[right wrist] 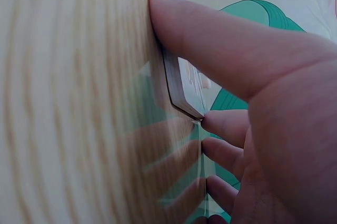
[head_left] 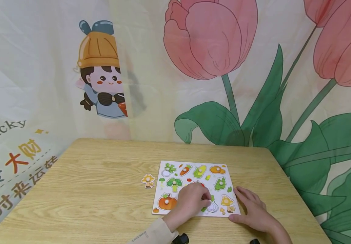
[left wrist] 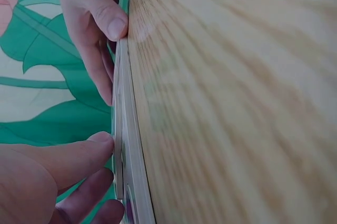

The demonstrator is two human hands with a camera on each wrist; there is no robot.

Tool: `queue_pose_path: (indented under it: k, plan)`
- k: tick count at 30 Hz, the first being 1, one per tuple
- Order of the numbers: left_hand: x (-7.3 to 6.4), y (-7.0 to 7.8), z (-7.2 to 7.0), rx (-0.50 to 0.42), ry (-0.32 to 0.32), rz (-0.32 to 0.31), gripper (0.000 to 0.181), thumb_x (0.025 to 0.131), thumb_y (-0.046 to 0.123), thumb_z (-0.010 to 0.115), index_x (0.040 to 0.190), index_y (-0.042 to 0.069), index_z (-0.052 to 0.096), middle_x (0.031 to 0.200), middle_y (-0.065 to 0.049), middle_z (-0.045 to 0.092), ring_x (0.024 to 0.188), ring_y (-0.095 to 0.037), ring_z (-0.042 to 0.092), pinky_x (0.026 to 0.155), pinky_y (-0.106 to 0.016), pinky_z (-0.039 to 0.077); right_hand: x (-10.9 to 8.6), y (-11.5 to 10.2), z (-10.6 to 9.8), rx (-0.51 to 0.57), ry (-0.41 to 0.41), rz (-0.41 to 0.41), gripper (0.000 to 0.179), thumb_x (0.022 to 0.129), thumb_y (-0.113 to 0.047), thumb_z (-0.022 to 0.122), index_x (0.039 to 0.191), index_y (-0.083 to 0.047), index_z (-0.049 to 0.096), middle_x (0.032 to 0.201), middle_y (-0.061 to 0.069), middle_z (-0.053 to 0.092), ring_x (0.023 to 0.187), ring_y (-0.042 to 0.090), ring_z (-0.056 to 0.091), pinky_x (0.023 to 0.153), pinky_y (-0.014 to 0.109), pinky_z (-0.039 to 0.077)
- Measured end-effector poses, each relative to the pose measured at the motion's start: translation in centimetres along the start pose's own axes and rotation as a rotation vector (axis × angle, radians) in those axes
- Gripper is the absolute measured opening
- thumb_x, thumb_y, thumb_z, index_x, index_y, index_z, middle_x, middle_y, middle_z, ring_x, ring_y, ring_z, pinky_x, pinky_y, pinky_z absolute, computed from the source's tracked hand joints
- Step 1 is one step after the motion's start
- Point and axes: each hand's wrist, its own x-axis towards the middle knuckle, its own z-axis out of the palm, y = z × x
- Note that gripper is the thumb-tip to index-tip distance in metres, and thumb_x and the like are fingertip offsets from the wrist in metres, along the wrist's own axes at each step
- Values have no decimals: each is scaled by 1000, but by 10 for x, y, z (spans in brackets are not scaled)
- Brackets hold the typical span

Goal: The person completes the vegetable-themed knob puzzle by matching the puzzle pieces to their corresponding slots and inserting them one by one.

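A white puzzle board with vegetable pictures lies on the wooden table. Over its lower middle, my left hand pinches a thin puzzle piece, white with some green, partly covered by the fingers. Seen in the left wrist view, that thin piece lies against the board's face, between thumb and fingers. My right hand rests at the board's lower right corner, its thumb touching the front edge and its fingers extended along the right side. A mushroom piece lies on the table left of the board.
Other knobbed pieces sit on the board, among them a pumpkin, a broccoli and a corn cob. The table reaches back to a printed cloth. Two black objects show at the front edge.
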Motion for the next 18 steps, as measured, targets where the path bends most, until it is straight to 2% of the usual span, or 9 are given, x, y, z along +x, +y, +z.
queue_pose_path:
  k: [18]
  plan:
    - [1, 2, 1, 10, -4, 14, 17, 83, 29, 92, 77, 30, 76, 76, 16, 59, 73, 0, 50, 62, -23, 39, -3, -2, -1, 4, 3, -10, 107, 83, -63, 84, 164, -10, 39, 170, 17, 30, 154, 53, 20, 112, 80, 22]
